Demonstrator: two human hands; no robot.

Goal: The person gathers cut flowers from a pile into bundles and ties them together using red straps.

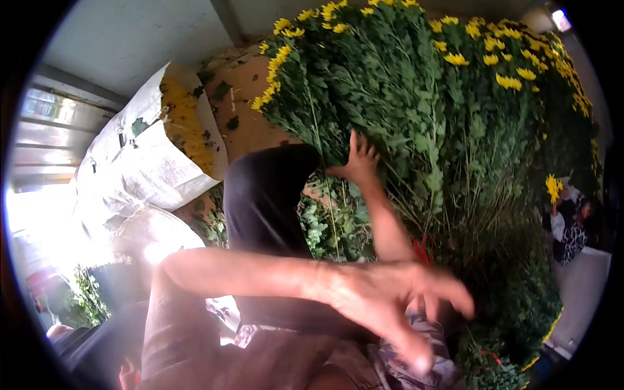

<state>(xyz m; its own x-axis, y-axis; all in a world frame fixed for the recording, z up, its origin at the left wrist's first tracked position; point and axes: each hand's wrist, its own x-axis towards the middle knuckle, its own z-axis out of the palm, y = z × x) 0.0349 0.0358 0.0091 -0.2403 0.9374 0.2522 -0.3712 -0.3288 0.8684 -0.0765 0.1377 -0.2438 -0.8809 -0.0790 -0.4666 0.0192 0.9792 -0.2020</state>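
Observation:
My left hand [390, 292] reaches across my lap from the left, its fingers apart and slightly blurred, with nothing visible in it. Farther forward, my right hand [359, 161] has its fingers spread at the near left edge of a big pile of yellow chrysanthemums [416, 97]. Close by my right thumb runs a long thin flower stem [316, 123]; whether they touch I cannot tell. Green leafy stems fill the pile, and yellow blooms [507, 81] line its far edge. Between the pile and the sack is my bent knee [266, 188] in dark trousers.
To the left lies a white woven sack [140, 146] with yellow petals [185, 123] at its mouth. Scattered leaves lie on brown cardboard [244, 97]. At the far right a person [572, 224] is beside a yellow flower bunch [554, 187]. More cut greenery [88, 299] shows at lower left.

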